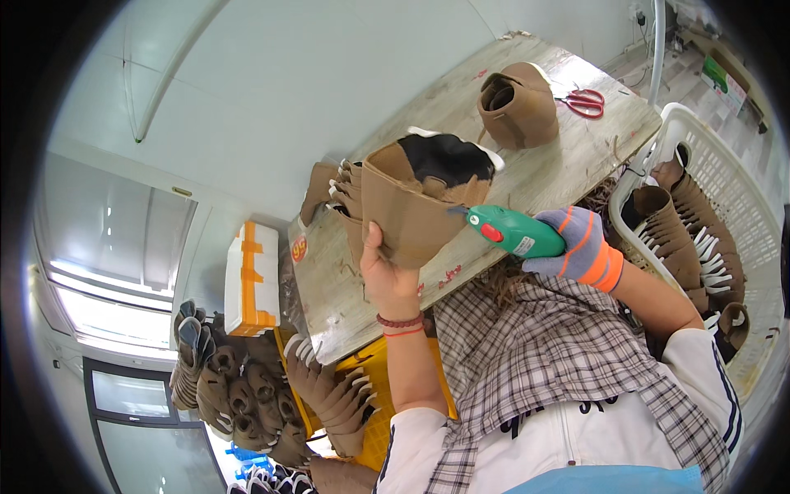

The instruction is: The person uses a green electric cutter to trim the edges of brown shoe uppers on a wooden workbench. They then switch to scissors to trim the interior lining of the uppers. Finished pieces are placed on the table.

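My bare left hand [388, 276] is closed on a brown boot upper [409, 216], its thumb on the outer face. The upper is held tilted above the table, its black lining and white trim showing. In a grey and orange glove, my right hand [580, 245] grips a green electric cutter [520, 232] with a red switch. The cutter's dark tip meets the right edge of the upper. Behind it, another brown boot upper [520, 115] stands on the wood-look table [337, 317], beside red-handled scissors [586, 103]. More brown uppers [350, 185] are bunched left of the held one.
At right stands a white slatted basket [745, 160] with stacked brown uppers [679, 239]. Many uppers [247, 395] are piled at lower left near a yellow crate [391, 387]. A white and orange box [251, 280] sits beyond the table's left end. Brown scraps [502, 284] hang at the near edge.
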